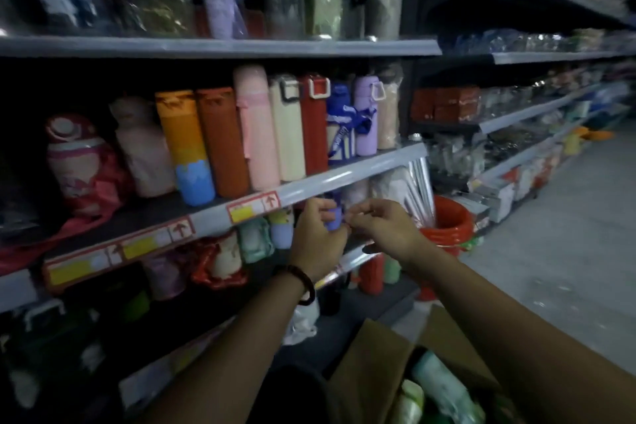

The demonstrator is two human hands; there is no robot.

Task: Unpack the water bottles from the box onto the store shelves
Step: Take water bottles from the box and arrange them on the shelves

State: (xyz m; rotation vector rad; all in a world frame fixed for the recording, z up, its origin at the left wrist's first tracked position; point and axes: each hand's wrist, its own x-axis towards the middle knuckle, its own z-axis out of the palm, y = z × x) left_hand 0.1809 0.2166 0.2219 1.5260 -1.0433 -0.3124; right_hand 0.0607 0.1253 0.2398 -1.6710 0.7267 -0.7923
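Holding purple bottle [332,221] in curled left hand [316,238] grip below shelf edge [344,179]; right hand [382,225] grip pinched beside it, possibly on wrapping.

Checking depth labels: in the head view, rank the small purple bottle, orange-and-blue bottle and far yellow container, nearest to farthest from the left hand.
1. small purple bottle: in the left hand's grip.
2. orange-and-blue bottle: shelf above, left.
3. yellow container: far down the aisle, right.
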